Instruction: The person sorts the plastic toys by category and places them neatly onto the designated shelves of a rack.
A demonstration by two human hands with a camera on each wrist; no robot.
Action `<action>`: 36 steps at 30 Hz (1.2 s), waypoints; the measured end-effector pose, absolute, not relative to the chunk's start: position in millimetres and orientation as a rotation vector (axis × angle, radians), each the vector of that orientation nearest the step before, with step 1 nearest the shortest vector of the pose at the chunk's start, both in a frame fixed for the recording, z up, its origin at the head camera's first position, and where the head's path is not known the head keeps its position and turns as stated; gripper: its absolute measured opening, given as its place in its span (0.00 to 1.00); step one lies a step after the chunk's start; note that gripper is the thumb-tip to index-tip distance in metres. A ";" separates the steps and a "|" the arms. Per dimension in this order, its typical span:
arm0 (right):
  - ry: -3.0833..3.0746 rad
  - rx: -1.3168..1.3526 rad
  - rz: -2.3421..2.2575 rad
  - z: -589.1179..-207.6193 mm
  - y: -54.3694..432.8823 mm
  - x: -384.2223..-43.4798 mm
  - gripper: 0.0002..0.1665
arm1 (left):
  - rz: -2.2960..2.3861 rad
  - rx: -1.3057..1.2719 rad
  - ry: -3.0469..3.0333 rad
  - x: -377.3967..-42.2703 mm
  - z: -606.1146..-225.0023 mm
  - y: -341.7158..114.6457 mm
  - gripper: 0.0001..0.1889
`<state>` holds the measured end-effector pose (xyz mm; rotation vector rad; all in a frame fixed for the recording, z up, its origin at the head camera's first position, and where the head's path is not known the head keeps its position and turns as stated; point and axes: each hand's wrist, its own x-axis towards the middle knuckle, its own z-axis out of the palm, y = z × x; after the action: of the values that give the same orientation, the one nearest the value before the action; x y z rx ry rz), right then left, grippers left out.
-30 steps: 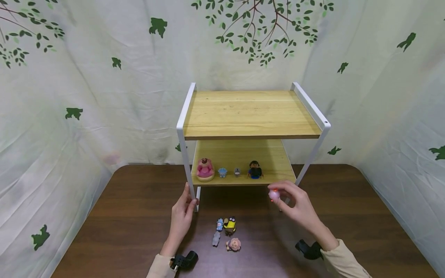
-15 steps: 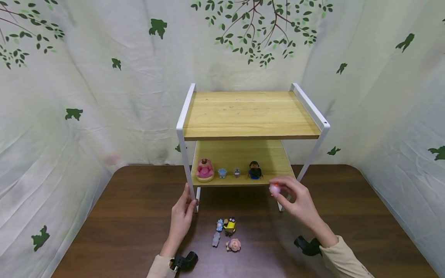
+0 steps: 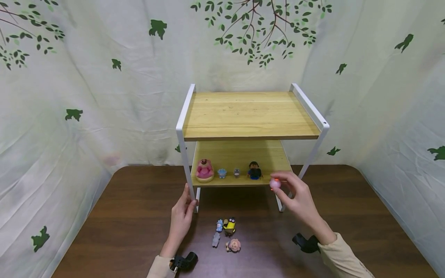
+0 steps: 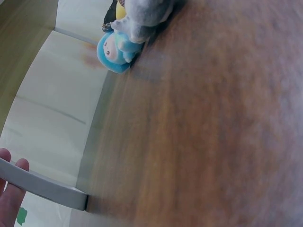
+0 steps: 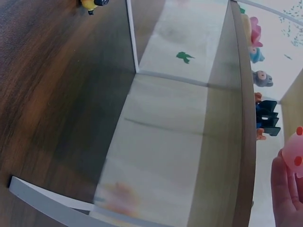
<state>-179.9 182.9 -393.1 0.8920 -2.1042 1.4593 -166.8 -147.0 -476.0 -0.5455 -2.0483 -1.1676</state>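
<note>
My right hand (image 3: 297,199) pinches a small round pink toy (image 3: 275,183) with orange-red bits between thumb and fingertips. The toy is at the front right edge of the lower shelf board (image 3: 240,148); the right wrist view shows the pink toy (image 5: 294,151) beyond the board's edge. At the left, my left hand (image 3: 182,214) holds the white front leg (image 3: 187,170) of the two-tier shelf, fingers and thumb around it. Along the lower board stand a pink bear (image 3: 204,171), a small blue figure (image 3: 222,173), a small grey figure (image 3: 236,173) and a dark-haired figure (image 3: 255,170).
On the brown table (image 3: 139,216) before the shelf lie a yellow minion figure (image 3: 229,227), a light blue figure (image 3: 219,225), a grey figure (image 3: 216,239) and a pinkish figure (image 3: 233,245). The upper board (image 3: 250,114) overhangs the lower one. A leaf-patterned cloth (image 3: 139,96) surrounds the table.
My right hand has risen slightly with the pink toy, from below the lower board's front edge to its level. The left hand has stayed on the shelf leg.
</note>
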 end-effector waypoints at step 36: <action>-2.101 0.683 1.280 -363.9 155.2 -174.3 0.22 | -1.163 -0.539 -2.049 -166.1 -476.4 -147.1 0.39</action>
<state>-174.3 155.2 -363.9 0.6827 -2.1012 1.2797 -166.1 -147.1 -476.4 -0.5389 -2.0494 -1.1635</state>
